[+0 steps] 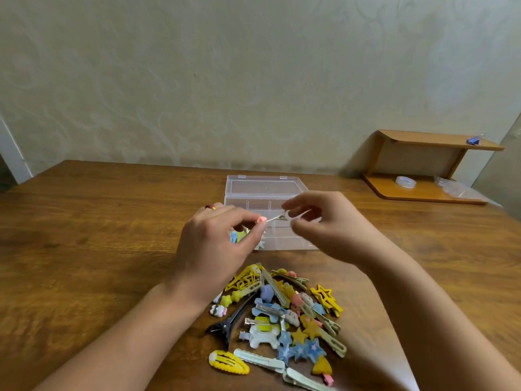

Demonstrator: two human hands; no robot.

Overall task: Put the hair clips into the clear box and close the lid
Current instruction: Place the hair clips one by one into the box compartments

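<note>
A wood-grain tabletop [84,249] with a glossy brown finish carries everything here. Over it, the left hand [214,244] has its grip narrow, thumb and forefinger pinched on one end of a thin, pale hair clip [277,218] with a pink tip at the pinch. A ring with a red stone sits on one finger of that hand. Behind and partly under the hand, a few clips in blue and yellow [236,235] lie in the left part of the clear box [282,241], though which compartment cannot be told. The box is transparent hard plastic, rectangular, split by thin dividers into small cells, and its hinged lid [262,186] lies open, folded back flat toward the wall. The right hand [318,218] pinches the other end of the same clip with curled fingertips, so the clip hangs between both hands just above the box. Nearer the camera, between the forearms, lies the pile of hair clips [284,314]: yellow openwork stars, blue and yellow solid stars, a black alligator clip [228,323], a yellow snap clip [228,362], pale mint clips and small cloud shapes. At far right stands a small wooden shelf [428,165] holding a roll of clear tape [406,182], with a blue binder clip [473,140] on top.
</note>
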